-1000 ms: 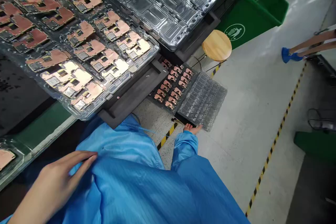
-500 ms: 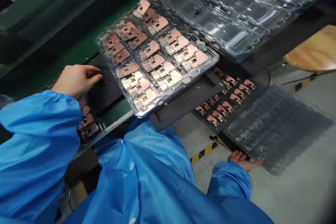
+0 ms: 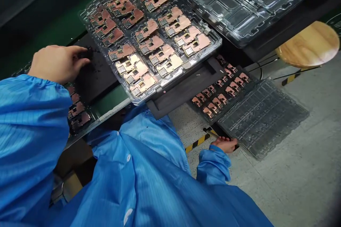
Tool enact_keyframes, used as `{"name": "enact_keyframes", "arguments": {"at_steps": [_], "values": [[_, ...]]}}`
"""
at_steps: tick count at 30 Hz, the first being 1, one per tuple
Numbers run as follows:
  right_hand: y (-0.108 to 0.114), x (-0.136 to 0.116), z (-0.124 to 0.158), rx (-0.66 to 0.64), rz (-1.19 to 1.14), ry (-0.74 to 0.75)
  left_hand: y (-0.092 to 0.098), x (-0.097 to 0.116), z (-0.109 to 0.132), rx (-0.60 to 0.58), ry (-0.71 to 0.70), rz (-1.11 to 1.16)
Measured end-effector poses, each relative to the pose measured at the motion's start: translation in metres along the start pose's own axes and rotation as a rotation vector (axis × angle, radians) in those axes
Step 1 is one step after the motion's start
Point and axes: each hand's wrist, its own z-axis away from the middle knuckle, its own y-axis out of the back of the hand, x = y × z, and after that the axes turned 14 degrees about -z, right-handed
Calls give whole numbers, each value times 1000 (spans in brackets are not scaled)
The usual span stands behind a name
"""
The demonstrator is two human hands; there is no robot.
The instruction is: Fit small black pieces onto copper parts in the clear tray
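Note:
My left hand [image 3: 60,63] is over a black pad [image 3: 99,65] on the green bench, thumb and fingertips pinched at a small dark piece whose kind I cannot make out. Right of it, a clear plastic tray [image 3: 188,64] holds rows of copper-faced circuit boards [image 3: 151,42]. Low on the right, my right hand [image 3: 225,145] has its fingers closed at the near edge of an empty clear blister tray [image 3: 263,120]. A dark tray [image 3: 217,111] of smaller-looking copper boards adjoins it. A thin stick-like piece [image 3: 211,133] shows by the fingers, partly hidden.
Stacked clear trays [image 3: 239,14] stand at the upper right. A round wooden stool [image 3: 309,46] is beyond them. More copper boards [image 3: 77,108] lie by my left sleeve. Black-and-yellow tape [image 3: 195,143] marks the floor. A black frame [image 3: 183,87] juts past the bench edge.
The view has shifted, so the bench and trays appear higher and further left. My right hand and the empty blister tray have come closer to my body. My left hand stays over the black pad.

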Motion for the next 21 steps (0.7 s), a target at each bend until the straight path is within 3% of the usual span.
{"name": "enact_keyframes", "arguments": {"at_steps": [3, 6, 12, 16, 18, 21], "values": [[-16, 15, 35, -183, 114, 74, -2, 2, 14, 88, -103, 64], [-34, 24, 82, -501, 205, 171, -5, 8, 23, 155, -106, 139], [-54, 17, 180, -1406, 404, 215, -13, 9, 17, 212, -37, 312], [-61, 11, 215, -1982, 561, 180, -16, 12, 11, 217, -52, 418], [-64, 10, 221, -2146, 652, 196, -18, 14, 9, 179, -75, 423], [-68, 11, 224, -2248, 801, 251, -23, 15, 9, 133, -89, 347]]}}
